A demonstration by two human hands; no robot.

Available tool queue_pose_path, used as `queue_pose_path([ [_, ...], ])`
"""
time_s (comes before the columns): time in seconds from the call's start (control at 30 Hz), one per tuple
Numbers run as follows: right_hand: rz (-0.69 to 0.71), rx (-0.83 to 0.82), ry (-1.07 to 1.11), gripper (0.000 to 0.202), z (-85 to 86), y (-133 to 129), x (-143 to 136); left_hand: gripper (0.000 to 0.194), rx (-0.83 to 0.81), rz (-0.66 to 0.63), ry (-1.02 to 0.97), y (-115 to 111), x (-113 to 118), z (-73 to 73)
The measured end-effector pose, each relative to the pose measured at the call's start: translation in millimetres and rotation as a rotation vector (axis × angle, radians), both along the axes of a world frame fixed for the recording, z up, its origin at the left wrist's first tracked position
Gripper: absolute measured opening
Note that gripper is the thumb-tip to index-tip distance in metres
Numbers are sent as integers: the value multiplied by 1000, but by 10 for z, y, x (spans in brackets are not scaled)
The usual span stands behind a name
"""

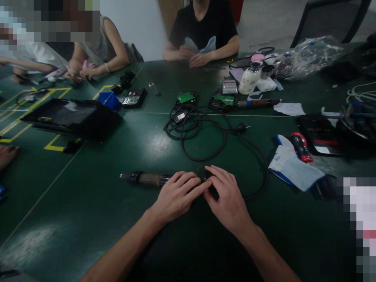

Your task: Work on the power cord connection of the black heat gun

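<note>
Brown-and-black tool [149, 178], black cable [200, 159], dark green table [102, 219].

My feed is dim overall, with a faint haze over the far side. Light seems to fall from above, its source out of view, leaving one soft glare patch mid-counter [88, 203] and another at lower left. The plastic bag [311, 58] throws small glints. Deep shadow pools below and between the forearms [261, 246], and the black tray [70, 113] loses detail. I get the fingers [188, 182] fairly clearly; the far left is smeared and stretched. Blocky pixelation covers upper left and lower right patches.
</note>
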State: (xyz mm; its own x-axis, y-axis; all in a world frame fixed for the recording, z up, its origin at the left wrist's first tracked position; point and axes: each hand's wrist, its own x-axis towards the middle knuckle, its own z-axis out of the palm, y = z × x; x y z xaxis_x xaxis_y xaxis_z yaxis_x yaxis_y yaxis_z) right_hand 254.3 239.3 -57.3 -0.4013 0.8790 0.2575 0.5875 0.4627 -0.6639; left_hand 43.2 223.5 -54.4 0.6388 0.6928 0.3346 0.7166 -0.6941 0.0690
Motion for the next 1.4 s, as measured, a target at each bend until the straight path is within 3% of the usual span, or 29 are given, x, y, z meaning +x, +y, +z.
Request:
queue_pose_path([
  [0.17, 2, 3, 6, 13, -5, -3, -4, 46, 8, 55, -9, 1, 11, -9],
  [0.37, 0, 14, 12, 14, 2, 0, -6, 52, -1, 0, 7, -8, -8, -10],
  [0.57, -1, 9, 6, 9, 4, -6, -7, 45, -4, 50, -40, -2, -3, 2],
  [0.73, 3, 3, 5, 13, -4, 1, -9, 48, -22, -8, -14, -7, -8, -1],
  [0.87, 2, 0, -2, 9, -1, 3, -11, 47, -15, 44, -33, -7, -13, -14],
  [1.03, 6, -2, -14, 10, -3, -2, -10, 49, -30, 5, -9, -6, -11, -1],
  [1.4, 3, 10, 4, 7, -33, -1, -2, 47, -14, 50, -55, -4, 3, -20],
])
